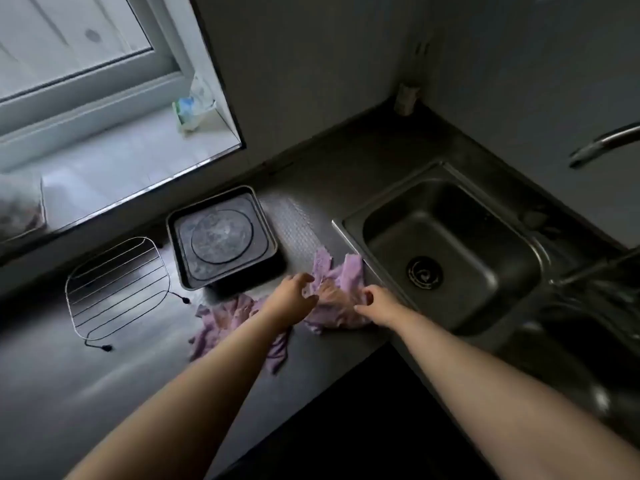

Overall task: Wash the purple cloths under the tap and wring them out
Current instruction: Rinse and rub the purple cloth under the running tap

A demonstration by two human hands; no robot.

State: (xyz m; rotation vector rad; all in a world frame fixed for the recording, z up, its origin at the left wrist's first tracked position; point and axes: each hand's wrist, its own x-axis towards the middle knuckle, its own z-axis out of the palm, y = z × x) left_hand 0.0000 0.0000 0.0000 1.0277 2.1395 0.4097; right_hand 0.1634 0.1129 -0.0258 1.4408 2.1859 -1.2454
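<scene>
Two crumpled purple cloths lie on the dark counter. One purple cloth point(341, 289) is bunched just left of the steel sink point(446, 247). The other purple cloth point(225, 323) lies further left, partly under my left forearm. My left hand point(294, 296) reaches over the right cloth's left edge with loosely bent fingers touching it. My right hand point(375, 304) is at the same cloth's near right side, thumb and fingers curled at the fabric. The tap spout point(602, 143) juts in from the right above the sink; no water is visible.
A square dark tray with a round plate point(221, 237) sits behind the cloths. A wire rack point(117, 289) lies at the left. A window sill with a packet point(192, 105) is behind. A dish rack point(595, 306) stands right of the sink.
</scene>
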